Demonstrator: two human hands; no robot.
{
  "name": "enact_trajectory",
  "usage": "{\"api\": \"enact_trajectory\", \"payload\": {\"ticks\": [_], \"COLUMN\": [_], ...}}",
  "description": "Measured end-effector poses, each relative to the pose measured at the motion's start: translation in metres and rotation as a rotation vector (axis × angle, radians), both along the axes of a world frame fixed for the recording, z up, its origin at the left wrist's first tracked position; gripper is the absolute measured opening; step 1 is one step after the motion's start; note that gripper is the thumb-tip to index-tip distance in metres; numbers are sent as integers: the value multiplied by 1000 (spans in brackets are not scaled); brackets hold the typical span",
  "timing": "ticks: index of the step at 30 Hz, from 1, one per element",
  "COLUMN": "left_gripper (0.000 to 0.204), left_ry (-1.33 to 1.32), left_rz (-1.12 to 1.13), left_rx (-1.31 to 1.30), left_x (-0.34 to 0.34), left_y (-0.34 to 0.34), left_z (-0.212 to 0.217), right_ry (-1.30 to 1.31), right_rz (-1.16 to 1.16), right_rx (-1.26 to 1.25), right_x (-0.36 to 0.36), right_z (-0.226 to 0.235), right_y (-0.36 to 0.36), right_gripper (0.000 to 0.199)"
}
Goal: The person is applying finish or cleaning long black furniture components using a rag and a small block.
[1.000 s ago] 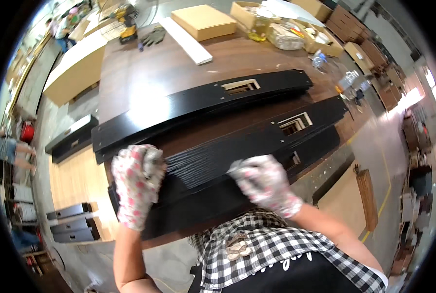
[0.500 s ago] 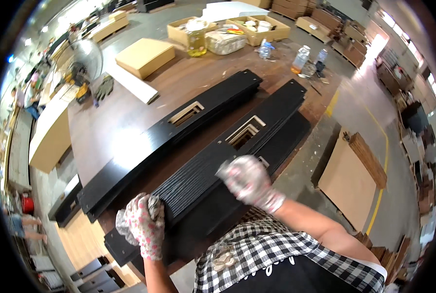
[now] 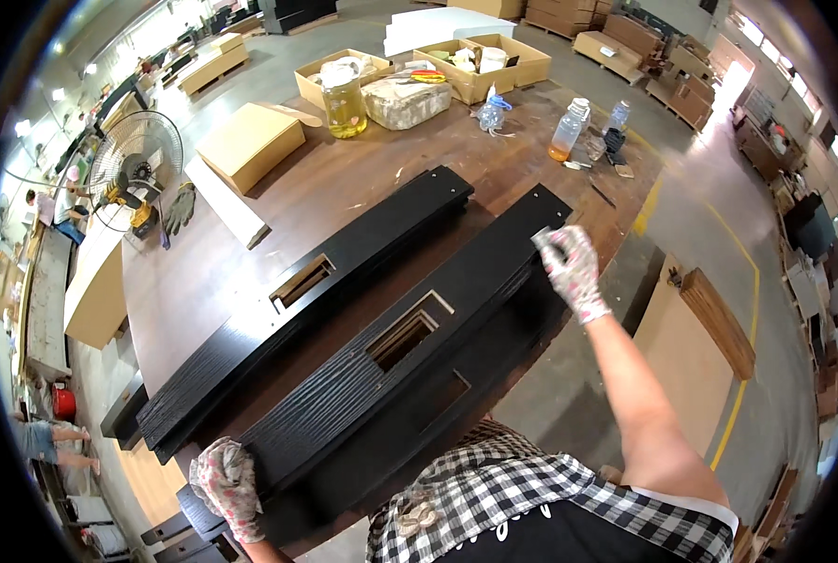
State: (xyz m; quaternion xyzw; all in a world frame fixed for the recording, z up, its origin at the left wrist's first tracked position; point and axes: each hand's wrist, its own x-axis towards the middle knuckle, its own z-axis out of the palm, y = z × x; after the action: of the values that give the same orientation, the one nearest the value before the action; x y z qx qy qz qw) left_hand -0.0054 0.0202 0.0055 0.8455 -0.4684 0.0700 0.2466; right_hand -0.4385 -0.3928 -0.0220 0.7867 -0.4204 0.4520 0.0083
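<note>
My right hand (image 3: 576,275), in a white glove with a pink pattern, is closed at the far right end of a stack of black wooden boards (image 3: 480,258). A small pale, flat piece (image 3: 542,238) shows at its fingertips; its kind is unclear. My left hand (image 3: 235,499), in a matching glove, closes round a crumpled grey rag (image 3: 220,460) at the stack's near left end. A rectangular cutout goes through the stack. Beyond it lies a second black board stack (image 3: 362,236) with a similar cutout, and on my side a lower black board (image 3: 437,413).
Cardboard box (image 3: 250,145), white strip (image 3: 226,202), grey glove (image 3: 180,208) and yellow cordless drill (image 3: 135,211) lie at the table's far left, near a fan (image 3: 137,155). A jar of yellow liquid (image 3: 346,108), open cartons (image 3: 522,70) and bottles (image 3: 569,129) stand farther back.
My right hand has swept away from me and right, from beside the cutout to the boards' far end. My left hand has shifted left and nearer. The view has shifted too.
</note>
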Motion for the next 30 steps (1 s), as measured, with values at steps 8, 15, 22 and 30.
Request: {"api": "enact_trajectory", "payload": {"ticks": [8,15,22,30], "left_gripper": [23,62,23,31], "left_ry": [239,-154,105,-243], "left_rz": [406,-18,527,319], "left_rx": [-99,211,-59,75], "left_x": [-28,-119,12,-29], "left_y": [-36,-101,42,4], "left_z": [14,4,4,-19], "right_ry": [-172,-272,-310,-281], "right_rz": [-45,246,181,56], "right_rx": [169,420,504,328], "right_x": [-16,40,23,40], "right_z": [28,2,-19,2], "right_y": [-101,-85,-111,-87], "right_gripper": [18,15,18,25]}}
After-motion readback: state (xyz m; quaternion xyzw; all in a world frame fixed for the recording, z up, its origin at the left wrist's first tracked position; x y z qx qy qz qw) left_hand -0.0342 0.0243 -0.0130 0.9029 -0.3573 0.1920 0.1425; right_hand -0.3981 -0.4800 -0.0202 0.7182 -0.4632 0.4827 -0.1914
